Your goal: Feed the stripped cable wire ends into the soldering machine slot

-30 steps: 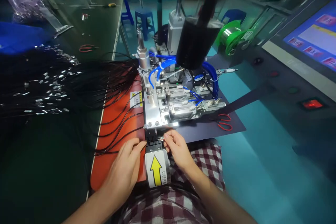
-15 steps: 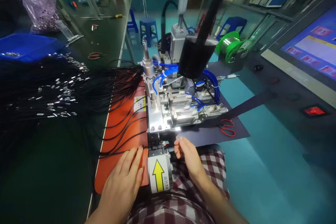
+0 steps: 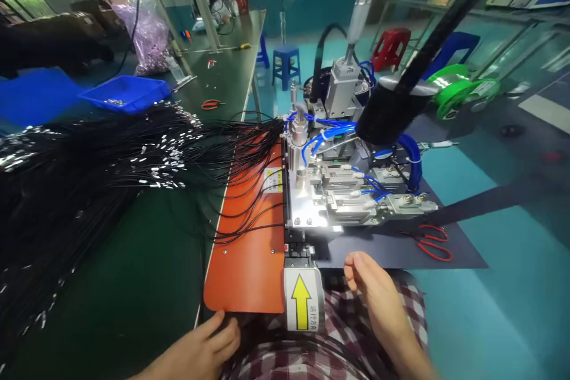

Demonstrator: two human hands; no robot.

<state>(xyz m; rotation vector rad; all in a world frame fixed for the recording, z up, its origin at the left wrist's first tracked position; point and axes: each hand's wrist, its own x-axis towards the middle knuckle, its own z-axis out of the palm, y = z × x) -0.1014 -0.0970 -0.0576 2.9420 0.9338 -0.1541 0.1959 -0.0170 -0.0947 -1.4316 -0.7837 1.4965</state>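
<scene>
Cables (image 3: 263, 145), black and thin, are laid across the orange board (image 3: 249, 279), their right ends set along the left edge of the metal machine (image 3: 356, 196). They are bunched closely at the far end and spaced apart nearer the front. The left hand (image 3: 209, 341) is placed at the board's front edge, its fingers loosely bent; whether the edge is touched or anything is gripped cannot be told. The right hand (image 3: 374, 291) is held over the checked cloth (image 3: 413, 303) of the lap, to the right of the arrow label (image 3: 303, 300), with its fingers curled toward the thumb; whether something is pinched there cannot be made out. Red-handled scissors (image 3: 434, 243) are set on the dark plate (image 3: 392, 250), beyond and to the right of that hand. The green table (image 3: 129, 273) is covered in part by a heap of black wires (image 3: 80, 166) with bright tips, and a blue tray (image 3: 127, 95) is placed behind it.
</scene>
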